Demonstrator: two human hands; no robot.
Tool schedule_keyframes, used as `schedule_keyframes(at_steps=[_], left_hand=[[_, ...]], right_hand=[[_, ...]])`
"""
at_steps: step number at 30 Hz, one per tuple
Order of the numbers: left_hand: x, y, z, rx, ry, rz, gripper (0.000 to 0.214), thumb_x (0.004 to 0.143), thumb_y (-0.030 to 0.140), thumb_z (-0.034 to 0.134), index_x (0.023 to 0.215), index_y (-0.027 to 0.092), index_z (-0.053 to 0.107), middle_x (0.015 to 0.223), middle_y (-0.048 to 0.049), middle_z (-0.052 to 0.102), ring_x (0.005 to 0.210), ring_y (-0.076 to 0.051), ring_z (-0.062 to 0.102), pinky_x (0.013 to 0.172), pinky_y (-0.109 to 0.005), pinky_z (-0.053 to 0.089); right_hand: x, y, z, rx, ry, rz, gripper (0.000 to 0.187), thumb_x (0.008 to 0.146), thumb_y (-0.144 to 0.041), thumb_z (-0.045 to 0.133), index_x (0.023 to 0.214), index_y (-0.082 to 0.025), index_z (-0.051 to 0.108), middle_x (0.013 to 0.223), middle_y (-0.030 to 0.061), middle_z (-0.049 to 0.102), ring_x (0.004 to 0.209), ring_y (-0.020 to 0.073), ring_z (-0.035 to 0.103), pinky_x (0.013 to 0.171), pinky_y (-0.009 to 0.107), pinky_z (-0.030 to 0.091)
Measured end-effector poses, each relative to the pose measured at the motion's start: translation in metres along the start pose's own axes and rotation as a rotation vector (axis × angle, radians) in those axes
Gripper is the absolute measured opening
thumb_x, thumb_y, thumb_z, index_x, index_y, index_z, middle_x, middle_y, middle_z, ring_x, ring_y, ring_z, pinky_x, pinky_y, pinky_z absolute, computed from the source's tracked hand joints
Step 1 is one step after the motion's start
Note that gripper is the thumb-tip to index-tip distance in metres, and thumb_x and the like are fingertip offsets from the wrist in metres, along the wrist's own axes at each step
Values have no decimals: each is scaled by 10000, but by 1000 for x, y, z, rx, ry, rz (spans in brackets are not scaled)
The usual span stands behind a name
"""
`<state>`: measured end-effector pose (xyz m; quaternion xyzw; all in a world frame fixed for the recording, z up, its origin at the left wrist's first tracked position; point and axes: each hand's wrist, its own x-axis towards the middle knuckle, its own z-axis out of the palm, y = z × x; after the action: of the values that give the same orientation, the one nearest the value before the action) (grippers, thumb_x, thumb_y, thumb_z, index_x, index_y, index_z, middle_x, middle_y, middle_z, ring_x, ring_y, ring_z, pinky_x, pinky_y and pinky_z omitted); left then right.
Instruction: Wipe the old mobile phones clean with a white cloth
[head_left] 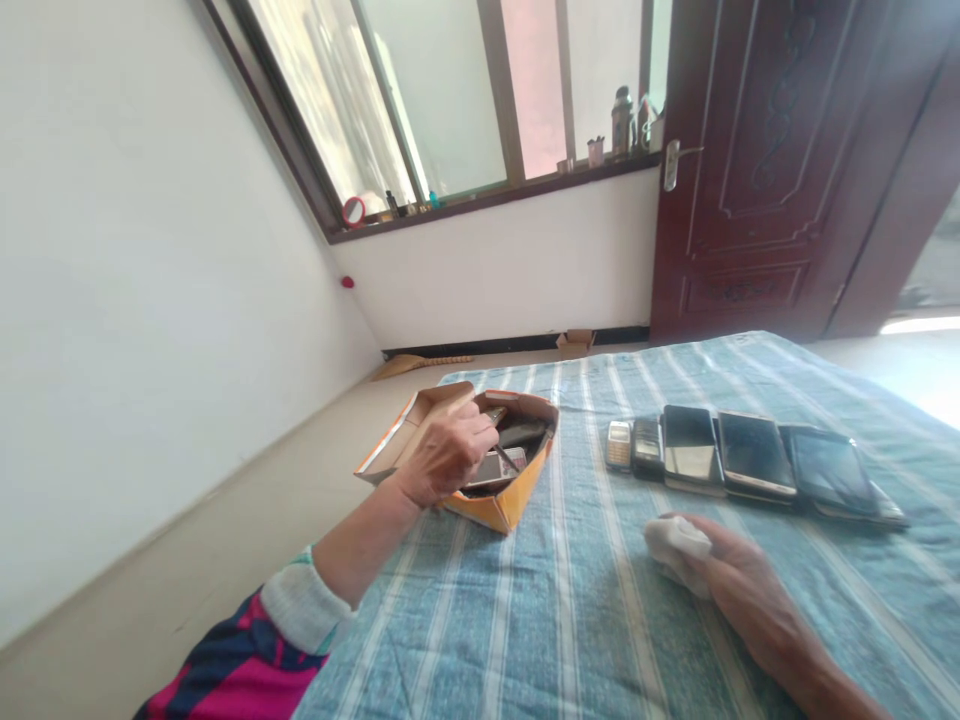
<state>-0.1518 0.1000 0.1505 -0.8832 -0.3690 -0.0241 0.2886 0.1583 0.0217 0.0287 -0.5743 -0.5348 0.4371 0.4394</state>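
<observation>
My left hand [454,452] reaches over an open orange cardboard box [512,500] at the middle of the bed. Its fingers are pinched together, and a thin dark edge shows just below them; what they hold cannot be made out. Inside the box lie a pale keypad phone [491,468] and other dark things, partly hidden by the hand. My right hand [739,570] is closed around a crumpled white cloth [679,548], just above the bedcover. Beyond it is a row of phones: a small keypad phone [619,445], a dark phone [646,447] and larger touchscreen phones [756,455].
A blue bedcover with white stripes [585,620] spreads under everything. Bottles and a round red mirror [353,211] stand on the window sill. On the floor behind the bed are a broom [420,365] and a small carton [575,343]. A dark red door [750,180] is at right.
</observation>
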Motion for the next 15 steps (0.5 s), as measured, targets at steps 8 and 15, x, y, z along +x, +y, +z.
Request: schedule_keyframes(at_steps=[8,15], left_hand=[[7,48,-26,-125,440,197,188,922,176,435,897,185,621,976,-54,700,839,-168,575,745,-315,459],[18,108,-26,-320,561,399,201,908,124,409,895,119,610,1004,-129,692,903,-209,612,738,-334,523]], right_hand=[[0,7,4,165,-41,-41,350,731,-483,642,857,-166,722,744,33,653,699,189,572,616,267,451],[-10,1,15,514,-595,-11,641,613,-302,777,1217,-203,588,922,4,618,765,137,520,672,242,413]])
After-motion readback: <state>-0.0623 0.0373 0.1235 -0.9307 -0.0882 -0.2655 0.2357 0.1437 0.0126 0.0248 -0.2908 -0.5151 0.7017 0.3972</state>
